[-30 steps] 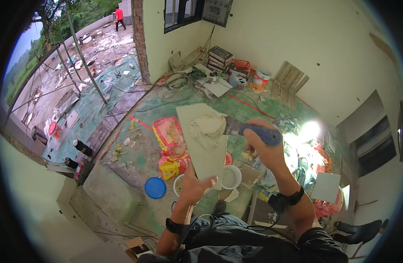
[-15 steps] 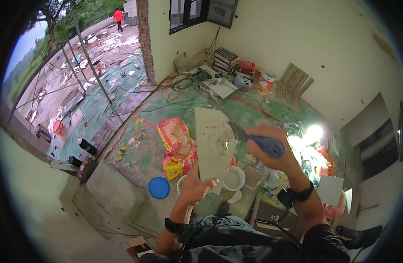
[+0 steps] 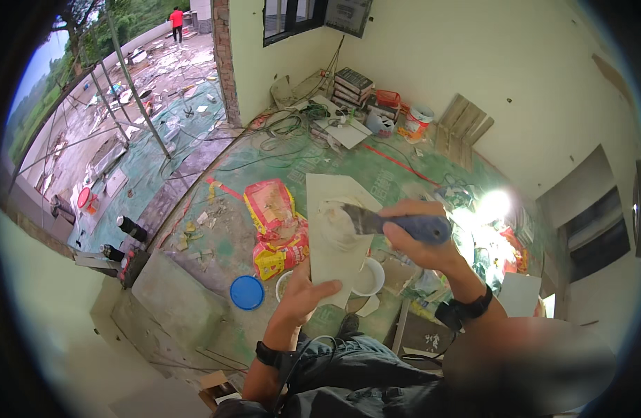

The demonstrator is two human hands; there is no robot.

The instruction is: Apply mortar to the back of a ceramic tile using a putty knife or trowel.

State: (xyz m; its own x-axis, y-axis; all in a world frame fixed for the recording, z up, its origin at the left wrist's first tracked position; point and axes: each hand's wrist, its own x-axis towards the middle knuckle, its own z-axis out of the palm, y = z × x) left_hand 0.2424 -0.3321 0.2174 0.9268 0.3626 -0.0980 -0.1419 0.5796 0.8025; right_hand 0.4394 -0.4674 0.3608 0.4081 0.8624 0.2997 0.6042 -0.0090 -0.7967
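My left hand (image 3: 303,296) grips the lower end of the pale board (image 3: 331,268) at the middle of the frame, thumb laid over its face, which I judge leaves the upper part free to carry the paste (image 3: 332,228). The wet paste sits on the board's upper half, well away from that thumb, likely so my fingers stay clean. My right hand (image 3: 426,252), just right of centre, is closed around the blue handle of the scraper (image 3: 418,226), fingers over the top and thumb on the near side; that wrap probably steadies the blade (image 3: 365,221) as it lies across the paste. Below the board, the white bucket (image 3: 381,280) stands near, perhaps to keep it within easy reach, with the blue lid (image 3: 247,292) on the floor at lower left of centre. Compared with half a second ago, the blade has come in from the board's right edge to lie over the paste, and what was smeared flat and ragged now looks gathered into a rounder heap. A blurred patch (image 3: 529,366) also now covers the lower right, hiding part of my right arm.
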